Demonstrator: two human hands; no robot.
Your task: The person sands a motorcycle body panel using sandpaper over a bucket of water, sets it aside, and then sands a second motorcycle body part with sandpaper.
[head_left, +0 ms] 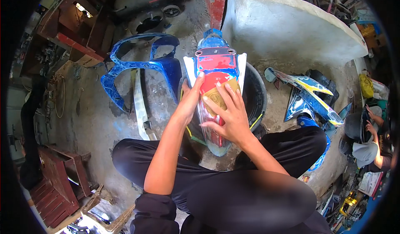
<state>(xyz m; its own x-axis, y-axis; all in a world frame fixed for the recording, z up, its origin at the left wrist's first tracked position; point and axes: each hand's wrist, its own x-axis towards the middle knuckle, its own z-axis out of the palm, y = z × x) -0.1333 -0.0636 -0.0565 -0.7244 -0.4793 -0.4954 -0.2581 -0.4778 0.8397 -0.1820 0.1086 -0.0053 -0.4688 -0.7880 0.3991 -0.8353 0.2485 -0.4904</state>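
A long fairing panel [216, 76], painted red, blue and white, lies over a dark round tub [259, 93] between my knees. My right hand [230, 114] presses a tan piece of sandpaper [213, 97] flat on the panel's red middle, its fingers spread over the sheet. On the panel's left edge rests my left hand [192, 95], thumb on top and fingers down the side, partly hidden. The panel's narrow end points toward me.
A blue plastic frame [160, 65] and a pale strip [139, 102] lie left on the concrete floor. Colourful fairings [310, 93] lie right, near a low whitish wall [266, 25]. Another person in a grey cap [366, 152] sits at the far right. A wooden stool [56, 184] stands lower left.
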